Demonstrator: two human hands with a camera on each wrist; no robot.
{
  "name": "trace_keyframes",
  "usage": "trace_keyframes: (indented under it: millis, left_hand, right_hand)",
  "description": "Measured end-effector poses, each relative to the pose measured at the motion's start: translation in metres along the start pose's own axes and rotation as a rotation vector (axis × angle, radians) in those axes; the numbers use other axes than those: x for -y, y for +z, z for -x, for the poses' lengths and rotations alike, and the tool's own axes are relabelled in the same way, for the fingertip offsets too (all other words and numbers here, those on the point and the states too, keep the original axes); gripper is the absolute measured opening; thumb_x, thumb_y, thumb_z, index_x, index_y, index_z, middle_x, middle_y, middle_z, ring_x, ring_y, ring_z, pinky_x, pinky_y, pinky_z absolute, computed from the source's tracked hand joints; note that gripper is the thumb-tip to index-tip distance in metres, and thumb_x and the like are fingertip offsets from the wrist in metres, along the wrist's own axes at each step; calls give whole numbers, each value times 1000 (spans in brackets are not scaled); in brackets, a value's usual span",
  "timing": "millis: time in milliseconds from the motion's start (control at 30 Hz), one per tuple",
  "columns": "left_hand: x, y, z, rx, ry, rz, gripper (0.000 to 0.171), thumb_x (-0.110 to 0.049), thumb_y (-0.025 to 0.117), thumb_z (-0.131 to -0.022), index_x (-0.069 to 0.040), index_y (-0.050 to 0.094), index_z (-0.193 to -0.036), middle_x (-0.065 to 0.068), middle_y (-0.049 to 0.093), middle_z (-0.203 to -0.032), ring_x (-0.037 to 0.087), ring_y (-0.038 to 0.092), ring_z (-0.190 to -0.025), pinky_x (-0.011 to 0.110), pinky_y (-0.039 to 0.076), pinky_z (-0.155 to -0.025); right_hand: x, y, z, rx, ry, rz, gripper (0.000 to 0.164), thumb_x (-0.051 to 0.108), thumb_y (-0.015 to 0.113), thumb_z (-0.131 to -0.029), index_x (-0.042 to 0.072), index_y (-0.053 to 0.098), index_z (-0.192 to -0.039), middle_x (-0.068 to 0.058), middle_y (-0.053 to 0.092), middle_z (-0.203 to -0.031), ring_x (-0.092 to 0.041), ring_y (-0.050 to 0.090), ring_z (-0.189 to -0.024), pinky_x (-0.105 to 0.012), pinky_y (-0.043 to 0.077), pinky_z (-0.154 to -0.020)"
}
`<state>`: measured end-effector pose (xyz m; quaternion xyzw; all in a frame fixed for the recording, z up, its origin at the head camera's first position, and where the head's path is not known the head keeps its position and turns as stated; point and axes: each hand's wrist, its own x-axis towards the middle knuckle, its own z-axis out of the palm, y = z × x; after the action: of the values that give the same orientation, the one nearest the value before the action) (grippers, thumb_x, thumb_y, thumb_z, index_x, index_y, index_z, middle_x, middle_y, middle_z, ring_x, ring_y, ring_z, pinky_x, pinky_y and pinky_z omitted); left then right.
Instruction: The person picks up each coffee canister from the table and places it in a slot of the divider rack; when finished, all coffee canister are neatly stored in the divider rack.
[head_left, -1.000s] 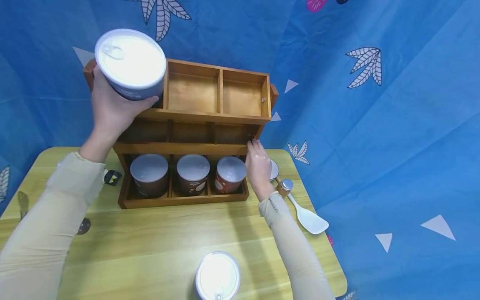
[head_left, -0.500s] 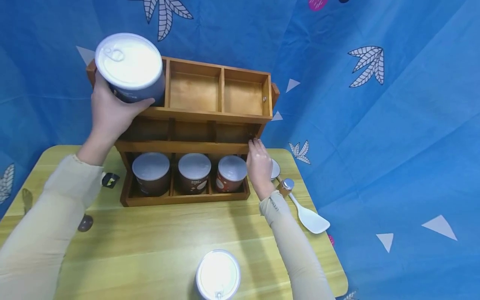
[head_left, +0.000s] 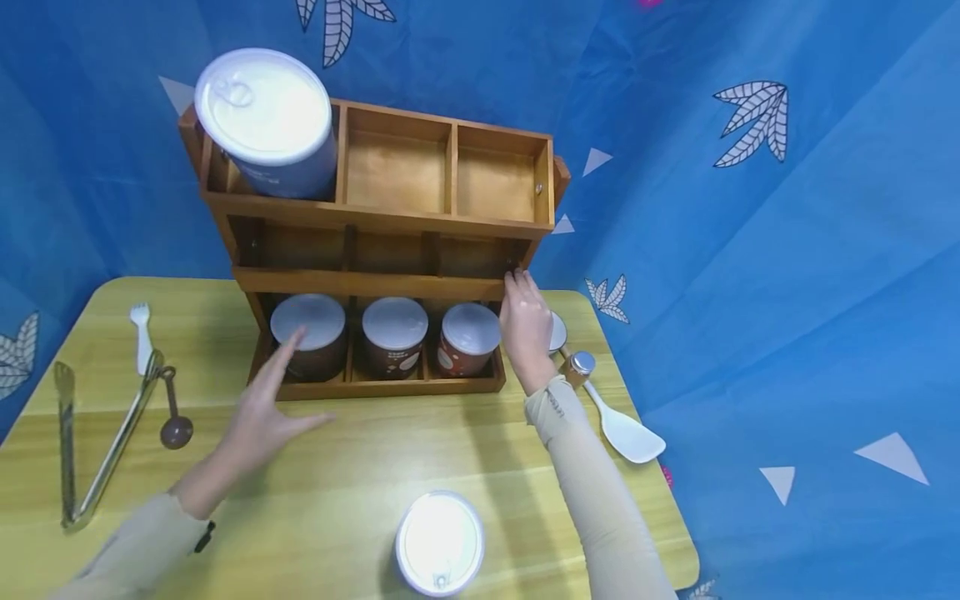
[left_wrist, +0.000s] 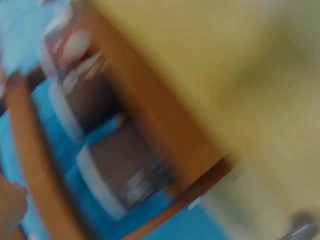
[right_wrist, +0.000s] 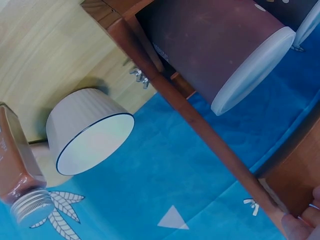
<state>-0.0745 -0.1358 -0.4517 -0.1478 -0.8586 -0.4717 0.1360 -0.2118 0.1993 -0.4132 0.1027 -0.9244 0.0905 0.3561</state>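
A three-tier wooden rack (head_left: 375, 218) stands at the back of the table. In its top left compartment sits a large blue can (head_left: 262, 108) with a pale ring-pull lid. My left hand (head_left: 258, 425), thumb and fingers spread, holds nothing and hovers in front of the bottom left compartment. With my right hand (head_left: 525, 325) I grip the right end of the middle tier; its fingertips (right_wrist: 297, 227) press the wood in the right wrist view. Three lidded dark cans fill the bottom tier: left (head_left: 309, 321), middle (head_left: 395, 325) and right (head_left: 470, 329).
Another pale-lidded can (head_left: 440, 542) stands at the table's front. Metal tongs (head_left: 112, 467), a white fork (head_left: 142, 333) and a brown scoop (head_left: 176, 432) lie left. A bowl (right_wrist: 85, 125), a seasoning bottle (head_left: 577, 367) and a white spatula (head_left: 633, 437) are right.
My left hand has let go of the blue can in the top left compartment and come down toward me. The right hand keeps its hold on the rack.
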Motion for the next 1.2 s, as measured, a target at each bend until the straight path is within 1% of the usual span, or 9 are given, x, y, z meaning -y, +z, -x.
trace_keyframes:
  millis: [33, 133, 300, 367, 467, 633, 767, 1033, 1200]
  left_hand:
    - [5, 7, 12, 65, -17, 1, 122, -21, 92, -64, -28, 15, -158, 14, 24, -163, 51, 31, -141, 77, 30, -104]
    - [19, 29, 45, 219, -47, -8, 121, -33, 91, -65, -30, 14, -158, 13, 27, -162, 50, 36, -139, 76, 34, -101]
    - [26, 63, 86, 360, -19, 1, 123, -42, 92, -57, -23, 23, -157, 12, 36, -158, 40, 44, -137, 63, 41, -105]
    - [23, 76, 97, 419, -13, 24, 125, -44, 92, -53, -22, 26, -156, 12, 39, -157, 36, 45, -137, 59, 43, -106]
    - [14, 94, 108, 528, -29, 60, 128, -50, 91, -51, -24, 24, -157, 11, 39, -157, 35, 45, -138, 60, 43, -106]
    - [5, 121, 113, 665, 2, 140, 128, -56, 88, -54, -18, 23, -157, 8, 38, -158, 37, 45, -139, 57, 45, -107]
    - [2, 135, 112, 710, -15, 236, 125, -53, 89, -56, -19, 22, -156, -3, 38, -158, 31, 44, -141, 52, 44, -110]
    - [-1, 148, 116, 694, -41, 362, 122, -45, 93, -58, -24, 21, -155, -8, 45, -151, 22, 50, -136, 45, 47, -110]
    - [-4, 151, 120, 635, -27, 378, 114, -41, 94, -58, -29, 28, -150, -9, 50, -145, 17, 55, -131, 41, 49, -108]
  right_hand:
    - [0, -1, -1, -4, 1, -2, 27, 0, 57, -93, 0, 70, -117, -18, 69, -123, -31, 65, -119, -41, 56, -98]
    - [-1, -2, -3, -12, 0, -6, 27, 0, 57, -93, -1, 70, -117, -18, 69, -123, -32, 65, -118, -41, 56, -97]
    - [-2, -4, -5, -16, 10, -8, 27, 0, 57, -93, -1, 69, -117, -18, 69, -123, -31, 65, -119, -41, 56, -97]
    - [-2, -5, -6, -16, 15, -7, 27, 0, 57, -93, 0, 70, -117, -17, 69, -123, -31, 64, -119, -41, 55, -98]
    - [-2, -5, -7, -7, 21, -3, 27, 1, 56, -94, 0, 70, -117, -17, 69, -124, -30, 64, -120, -40, 55, -98]
    - [-3, -4, -7, 3, 25, -7, 27, 1, 56, -94, 0, 69, -117, -17, 68, -124, -30, 64, -120, -40, 55, -99]
    - [-2, -3, -6, 1, 23, -8, 27, 1, 57, -93, 0, 70, -117, -17, 69, -124, -31, 64, -120, -39, 54, -100]
    - [1, -2, -3, 26, 13, 7, 27, 2, 56, -94, 1, 70, -118, -16, 69, -125, -29, 64, -121, -39, 55, -99]
    - [0, 0, -1, 25, 18, 7, 27, 2, 57, -94, 1, 70, -117, -16, 69, -124, -29, 64, -121, -39, 55, -99]
